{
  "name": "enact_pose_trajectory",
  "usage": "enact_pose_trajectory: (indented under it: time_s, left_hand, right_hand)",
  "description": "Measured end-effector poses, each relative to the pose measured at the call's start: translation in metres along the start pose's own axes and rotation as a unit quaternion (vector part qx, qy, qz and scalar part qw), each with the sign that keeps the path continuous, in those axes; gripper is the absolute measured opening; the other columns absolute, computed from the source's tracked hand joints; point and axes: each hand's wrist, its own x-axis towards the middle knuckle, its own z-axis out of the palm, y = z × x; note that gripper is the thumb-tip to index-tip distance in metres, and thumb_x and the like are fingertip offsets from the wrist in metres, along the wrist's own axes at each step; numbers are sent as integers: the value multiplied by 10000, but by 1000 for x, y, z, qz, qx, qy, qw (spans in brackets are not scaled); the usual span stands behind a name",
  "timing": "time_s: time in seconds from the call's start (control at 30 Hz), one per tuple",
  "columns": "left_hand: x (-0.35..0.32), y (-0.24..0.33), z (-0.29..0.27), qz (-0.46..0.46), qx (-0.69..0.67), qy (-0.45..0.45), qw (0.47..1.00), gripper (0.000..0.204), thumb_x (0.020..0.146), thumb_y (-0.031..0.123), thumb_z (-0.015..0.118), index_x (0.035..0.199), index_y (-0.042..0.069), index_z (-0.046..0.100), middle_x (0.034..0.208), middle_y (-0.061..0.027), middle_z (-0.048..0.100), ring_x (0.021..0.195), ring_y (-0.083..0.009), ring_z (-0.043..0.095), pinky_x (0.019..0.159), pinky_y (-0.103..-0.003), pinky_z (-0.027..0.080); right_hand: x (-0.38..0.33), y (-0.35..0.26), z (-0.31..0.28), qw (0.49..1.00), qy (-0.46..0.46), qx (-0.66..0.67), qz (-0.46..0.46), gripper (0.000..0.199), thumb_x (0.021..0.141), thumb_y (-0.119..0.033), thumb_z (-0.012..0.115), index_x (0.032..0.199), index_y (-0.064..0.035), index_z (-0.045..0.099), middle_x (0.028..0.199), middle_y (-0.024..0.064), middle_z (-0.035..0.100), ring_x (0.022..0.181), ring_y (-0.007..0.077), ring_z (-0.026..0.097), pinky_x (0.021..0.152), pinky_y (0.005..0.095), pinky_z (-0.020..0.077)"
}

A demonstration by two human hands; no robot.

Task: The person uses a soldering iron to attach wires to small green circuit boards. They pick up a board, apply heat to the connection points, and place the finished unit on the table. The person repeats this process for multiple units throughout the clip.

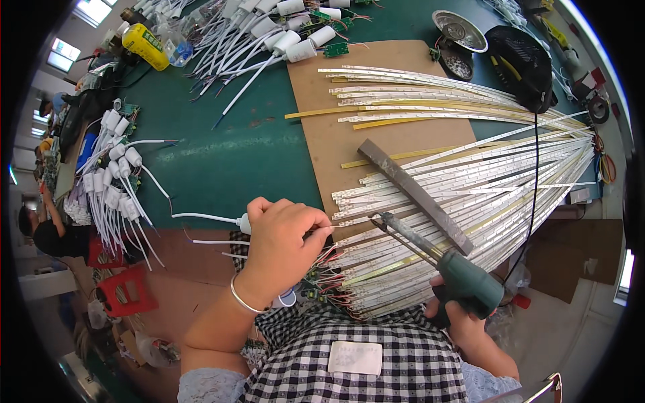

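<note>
My left hand (285, 235) is closed over a white cylindrical part (244, 223) with a white cable trailing left. Its thumb and forefinger pinch together beside the ends of the LED strips (403, 171); a thin wire seems to come out at the fingertips. My right hand (463, 324) grips a green soldering gun (474, 285) from below. The gun's narrow tip points left, over the strips and a short way from my left fingertips. Across the strips lies a dark metal bar (416, 196). Red and white wires (329, 269) hang from the nearer strip ends.
Brown board (312, 107) lies under the strips on the green table (222, 161). White cylinders with cables and circuit boards are heaped at the back (285, 43) and left (111, 178). A metal dish (460, 30) and black bag (521, 64) stand back right; the black cord (536, 181) crosses the strips.
</note>
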Motion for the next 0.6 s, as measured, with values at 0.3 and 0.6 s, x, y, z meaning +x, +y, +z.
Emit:
enact_pose_trajectory:
  time_s: [0.3, 0.6]
  left_hand:
    - [4, 6, 11, 9, 35, 27, 999, 85, 688, 122, 669, 678, 134, 585, 651, 44, 573, 762, -175, 497, 785, -389, 258]
    - [7, 5, 13, 7, 44, 11, 999, 77, 664, 115, 652, 656, 129, 577, 638, 42, 573, 759, -182, 490, 804, -402, 262]
  right_hand:
    - [12, -6, 12, 996, -28, -85, 26, 414, 869, -255, 559, 1175, 21, 511, 921, 130, 618, 654, 174, 609, 652, 302, 500]
    - [13, 0, 9, 930, -51, -330, -155, 427, 730, -36, 684, 1115, 36, 515, 976, 123, 620, 784, 212, 637, 712, 291, 504]
